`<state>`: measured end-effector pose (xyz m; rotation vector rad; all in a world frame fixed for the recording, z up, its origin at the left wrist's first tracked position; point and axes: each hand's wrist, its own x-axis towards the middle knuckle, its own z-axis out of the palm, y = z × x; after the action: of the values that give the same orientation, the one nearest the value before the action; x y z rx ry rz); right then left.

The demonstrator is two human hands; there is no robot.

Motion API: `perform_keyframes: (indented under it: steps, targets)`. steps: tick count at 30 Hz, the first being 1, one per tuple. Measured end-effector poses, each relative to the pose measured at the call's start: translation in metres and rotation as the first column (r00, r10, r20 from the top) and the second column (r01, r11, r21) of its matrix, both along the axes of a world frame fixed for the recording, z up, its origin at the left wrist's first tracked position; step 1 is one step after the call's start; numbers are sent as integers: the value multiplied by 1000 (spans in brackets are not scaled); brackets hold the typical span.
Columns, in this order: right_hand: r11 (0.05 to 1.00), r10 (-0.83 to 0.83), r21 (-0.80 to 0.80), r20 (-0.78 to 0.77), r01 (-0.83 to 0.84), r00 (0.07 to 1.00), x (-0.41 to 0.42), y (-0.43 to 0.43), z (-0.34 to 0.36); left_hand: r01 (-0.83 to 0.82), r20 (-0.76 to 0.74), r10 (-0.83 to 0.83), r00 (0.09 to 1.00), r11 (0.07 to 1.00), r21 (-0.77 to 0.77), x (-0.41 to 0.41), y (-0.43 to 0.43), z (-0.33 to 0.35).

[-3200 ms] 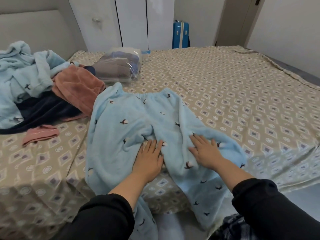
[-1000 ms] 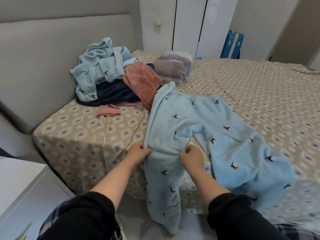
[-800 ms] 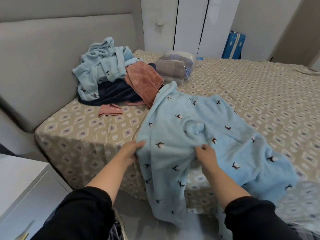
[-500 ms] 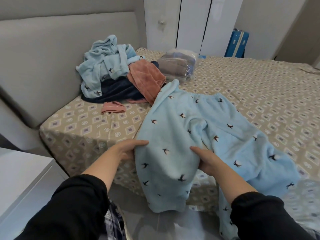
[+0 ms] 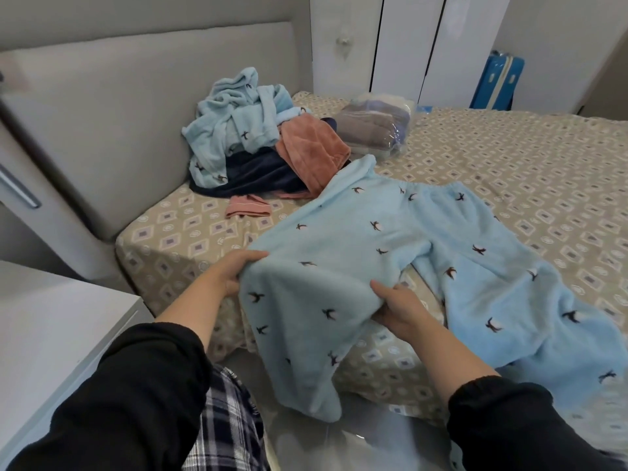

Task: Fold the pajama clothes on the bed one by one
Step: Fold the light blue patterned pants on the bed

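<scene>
Left hand, right hand round pants

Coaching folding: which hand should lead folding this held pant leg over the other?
Probably left: the left hand grips the pant leg at its outer edge, which must cross; the right hand holds the inner edge.

Padded grey headboard up at ten o'clock, white wardrobe doors at twelve, and a blue suitcase standing upright at one o'clock beside them. A clear plastic-wrapped bundle of folded cloth sits just below the wardrobe. White nightstand at eight o'clock.
</scene>
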<state>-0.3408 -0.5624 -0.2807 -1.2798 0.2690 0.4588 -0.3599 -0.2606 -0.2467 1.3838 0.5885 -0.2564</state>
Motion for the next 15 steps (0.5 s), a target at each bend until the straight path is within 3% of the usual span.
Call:
perform_keyframes:
  steps: [2, 4, 6, 8, 9, 11, 13, 15]
  targets:
    - [970, 71, -231, -26, -75, 997, -5, 2, -1, -27, -22, 36, 999, 945, 327, 1, 3, -2]
    - [895, 142, -424, -24, -138, 990, -7, 2, -1, 8, -27, 15, 1000, 729, 685, 3, -1, -7]
    - [829, 156, -548, 31, -114, 987, -6, -1, -1, -5, 2, 6, 1000, 488, 873, 5, -13, -10]
    - [769, 152, -637, 104, -52, 983, -3, -6, 1, -57, 74, -55, 996, 256, 965, 11, -34, -16]
    - [712, 171, -702, 157, -12, 973, -1, -10, 1, -94, 120, -130, 984, 190, 977, 16, -48, -18]
    - [529, 250, -842, 279, 111, 927, 5, -23, 2, -55, 108, -374, 921, 151, 987, 24, -87, -18]
    - [342, 309, -894, 397, 289, 864, 11, -40, 5, 102, -22, -621, 784, 94, 990, 30, -131, -22]
    - [128, 384, -889, 453, 439, 804, 20, -67, 3, 259, -166, -746, 645, 9, 966, 34, -168, -31]
